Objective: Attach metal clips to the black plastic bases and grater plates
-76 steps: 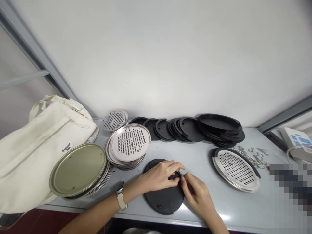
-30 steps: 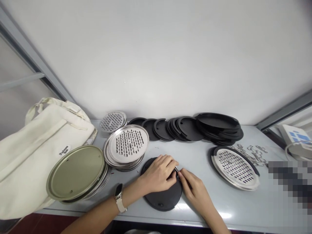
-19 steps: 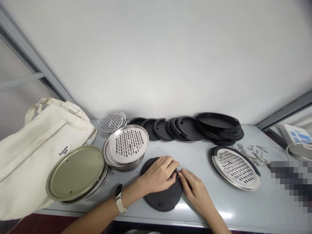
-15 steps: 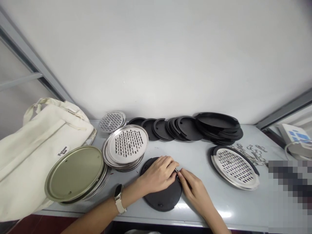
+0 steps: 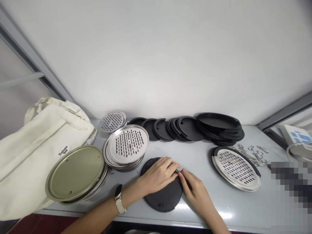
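Observation:
A round black disc (image 5: 162,198) lies flat near the table's front edge, partly covered by my left hand. My left hand (image 5: 159,174), with a watch at the wrist, rests across it, its fingers closed on a small shiny metal piece (image 5: 177,170) at the disc's upper right rim. From the other side, the thumb and forefinger of my right hand (image 5: 193,185) pinch the same piece. Most of the metal is hidden by fingers, so its exact shape cannot be made out.
Perforated metal grater discs (image 5: 129,144) and olive round plates (image 5: 75,172) are stacked at left beside a cream bag (image 5: 44,143). Black discs (image 5: 190,128) line the wall. A grater disc with black rim (image 5: 236,167) and loose metal links (image 5: 255,154) lie right.
Both hands stay at the disc's rim, gripping the small metal piece. Only a slight shift of the fingers and of the camera's view shows.

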A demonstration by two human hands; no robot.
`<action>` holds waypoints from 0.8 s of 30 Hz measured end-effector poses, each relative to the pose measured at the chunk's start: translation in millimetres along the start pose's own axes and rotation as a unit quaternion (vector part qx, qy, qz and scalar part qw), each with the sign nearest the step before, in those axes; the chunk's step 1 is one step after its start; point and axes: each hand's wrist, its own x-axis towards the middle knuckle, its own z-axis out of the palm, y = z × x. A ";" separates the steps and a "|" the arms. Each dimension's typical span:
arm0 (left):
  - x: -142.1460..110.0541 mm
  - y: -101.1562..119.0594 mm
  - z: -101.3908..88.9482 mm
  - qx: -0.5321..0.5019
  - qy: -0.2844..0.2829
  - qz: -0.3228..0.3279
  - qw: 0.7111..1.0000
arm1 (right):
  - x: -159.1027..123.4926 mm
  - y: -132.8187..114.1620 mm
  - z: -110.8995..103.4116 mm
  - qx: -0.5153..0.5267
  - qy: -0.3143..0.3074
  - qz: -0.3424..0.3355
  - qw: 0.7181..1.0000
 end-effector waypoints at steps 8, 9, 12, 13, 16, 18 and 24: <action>-0.4 -1.5 1.5 0.006 0.004 0.015 1.000 | -0.6 0.8 2.1 -0.007 0.000 0.008 1.000; -0.6 -1.8 2.0 0.007 0.002 0.018 1.000 | -0.6 0.7 2.0 -0.009 -0.001 0.009 1.000; -0.9 -2.7 3.3 0.010 -0.001 0.021 1.000 | -0.5 -0.1 1.1 -0.016 -0.001 0.008 1.000; -1.0 -2.9 3.6 0.010 -0.001 0.022 1.000 | -0.4 -0.4 0.7 -0.017 0.001 0.006 1.000; -1.0 -3.3 4.1 0.018 -0.001 0.030 0.999 | -0.1 -1.2 0.0 -0.018 0.005 0.003 1.000; -0.8 -3.2 3.9 0.025 0.001 0.038 0.999 | 0.2 -1.8 -0.2 -0.020 0.006 0.001 1.000; -0.5 -3.1 3.4 0.043 -0.002 0.059 0.997 | 0.9 -3.7 -1.2 -0.032 -0.004 0.002 0.999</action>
